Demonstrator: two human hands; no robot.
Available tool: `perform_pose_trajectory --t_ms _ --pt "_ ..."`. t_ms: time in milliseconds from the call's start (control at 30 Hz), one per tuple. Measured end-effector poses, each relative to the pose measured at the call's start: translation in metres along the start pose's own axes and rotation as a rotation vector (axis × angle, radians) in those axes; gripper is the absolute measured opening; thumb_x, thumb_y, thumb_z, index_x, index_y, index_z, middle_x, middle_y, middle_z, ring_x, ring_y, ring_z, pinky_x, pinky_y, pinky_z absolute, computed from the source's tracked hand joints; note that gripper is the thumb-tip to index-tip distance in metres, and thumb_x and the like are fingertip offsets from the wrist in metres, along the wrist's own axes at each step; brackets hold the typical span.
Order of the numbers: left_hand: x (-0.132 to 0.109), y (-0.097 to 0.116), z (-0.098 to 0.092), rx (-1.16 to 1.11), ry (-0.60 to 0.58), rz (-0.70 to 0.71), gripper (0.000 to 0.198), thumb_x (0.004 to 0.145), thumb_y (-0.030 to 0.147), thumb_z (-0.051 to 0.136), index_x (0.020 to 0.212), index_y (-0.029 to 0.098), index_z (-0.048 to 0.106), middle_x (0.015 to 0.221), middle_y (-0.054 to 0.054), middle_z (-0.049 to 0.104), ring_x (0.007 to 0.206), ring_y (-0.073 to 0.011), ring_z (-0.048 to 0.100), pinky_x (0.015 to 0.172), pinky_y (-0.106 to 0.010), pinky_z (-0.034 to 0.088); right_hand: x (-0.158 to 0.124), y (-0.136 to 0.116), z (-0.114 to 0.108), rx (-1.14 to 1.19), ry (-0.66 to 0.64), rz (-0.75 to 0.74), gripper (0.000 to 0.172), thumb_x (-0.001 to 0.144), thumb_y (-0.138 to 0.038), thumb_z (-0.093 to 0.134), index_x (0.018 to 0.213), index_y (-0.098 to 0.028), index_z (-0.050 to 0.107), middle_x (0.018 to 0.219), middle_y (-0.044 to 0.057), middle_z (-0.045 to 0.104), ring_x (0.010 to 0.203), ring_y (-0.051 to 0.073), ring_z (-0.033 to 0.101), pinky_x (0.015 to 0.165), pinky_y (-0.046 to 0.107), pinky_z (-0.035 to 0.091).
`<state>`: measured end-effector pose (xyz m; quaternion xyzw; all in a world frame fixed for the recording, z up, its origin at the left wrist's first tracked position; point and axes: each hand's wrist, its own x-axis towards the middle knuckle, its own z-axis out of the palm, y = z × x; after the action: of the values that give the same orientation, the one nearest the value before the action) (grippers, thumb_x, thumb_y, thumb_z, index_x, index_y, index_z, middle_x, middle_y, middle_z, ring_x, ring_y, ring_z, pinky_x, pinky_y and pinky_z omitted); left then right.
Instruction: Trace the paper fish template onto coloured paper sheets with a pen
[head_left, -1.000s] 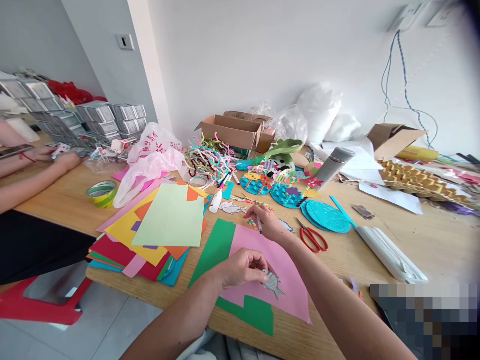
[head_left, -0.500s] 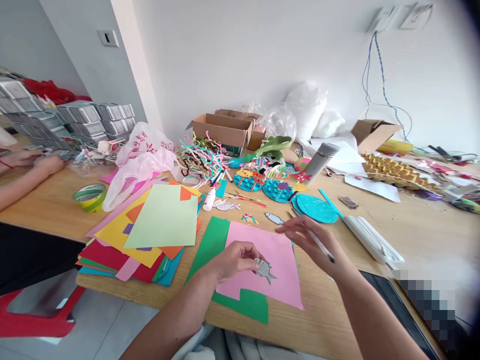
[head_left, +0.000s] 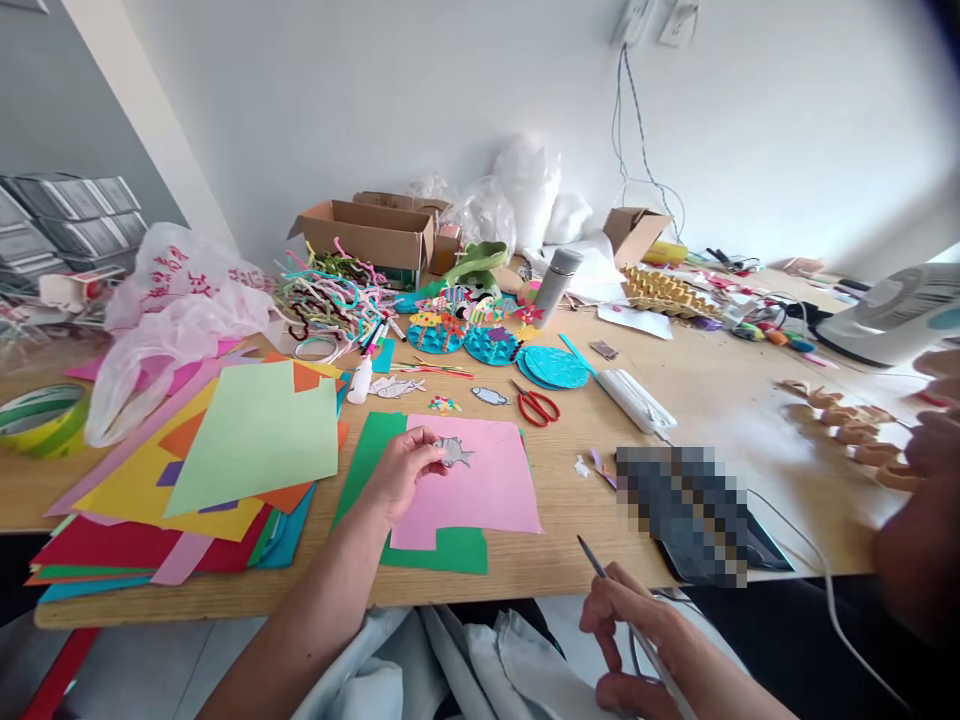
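Observation:
My left hand [head_left: 403, 468] is closed in a pinch on a grey paper fish cut-out [head_left: 451, 452], holding it on a pink sheet [head_left: 480, 490] that lies over a green sheet [head_left: 444, 548]. My right hand [head_left: 628, 628] is down below the table's front edge, over my lap, with its fingers wrapped round a thin pen [head_left: 600, 565] that points up and left. Red-handled scissors [head_left: 538, 404] and other small paper fish [head_left: 490, 396] lie just beyond the pink sheet.
A stack of coloured paper [head_left: 225, 450] sits at the left, with a tape roll [head_left: 41, 418] and a plastic bag [head_left: 172, 310]. Behind are pipe cleaners [head_left: 330, 295], cardboard boxes [head_left: 371, 235], teal paper discs [head_left: 555, 366] and a flask [head_left: 556, 286]. Another person's hand [head_left: 934, 440] is at right.
My right hand drew back from above the table to below its front edge, still holding the pen. The view swung right. My left hand stays on the fish.

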<state>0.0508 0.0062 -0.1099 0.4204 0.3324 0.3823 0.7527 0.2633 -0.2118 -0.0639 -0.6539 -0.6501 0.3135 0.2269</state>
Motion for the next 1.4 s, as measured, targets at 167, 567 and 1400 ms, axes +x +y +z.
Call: perform_pose_trajectory --t_ms 167,567,1400 --pt "-0.003 0.002 0.003 0.011 -0.026 0.013 0.019 0.063 0.026 0.071 0.069 0.015 0.056 0.071 -0.002 0.063 0.065 -0.0126 0.059 0.061 -0.024 0.044 0.024 0.004 -0.011 0.004 0.076 -0.100 0.013 0.079 -0.036 0.064 0.084 -0.026 0.058 0.071 0.001 0.060 0.066 0.017 0.058 0.066 0.033 0.050" --pt "-0.003 0.004 0.003 0.007 -0.003 0.052 0.023 0.062 0.030 0.073 0.070 0.015 0.058 0.072 -0.003 0.064 0.065 -0.0139 0.059 0.062 -0.027 0.045 0.158 -0.020 0.011 0.245 0.274 -0.114 0.030 0.080 -0.047 0.063 0.093 -0.022 0.055 0.092 0.008 0.069 0.083 0.021 0.063 0.077 0.038 0.051" --pt "0.001 -0.005 0.002 0.389 0.067 0.191 0.026 0.076 0.038 0.066 0.087 0.017 0.056 0.085 -0.004 0.063 0.070 -0.0133 0.057 0.065 -0.025 0.045 0.270 0.063 -0.019 0.010 0.526 -0.008 0.019 0.070 -0.030 0.061 0.084 -0.021 0.053 0.076 0.005 0.067 0.074 0.022 0.060 0.069 0.038 0.047"
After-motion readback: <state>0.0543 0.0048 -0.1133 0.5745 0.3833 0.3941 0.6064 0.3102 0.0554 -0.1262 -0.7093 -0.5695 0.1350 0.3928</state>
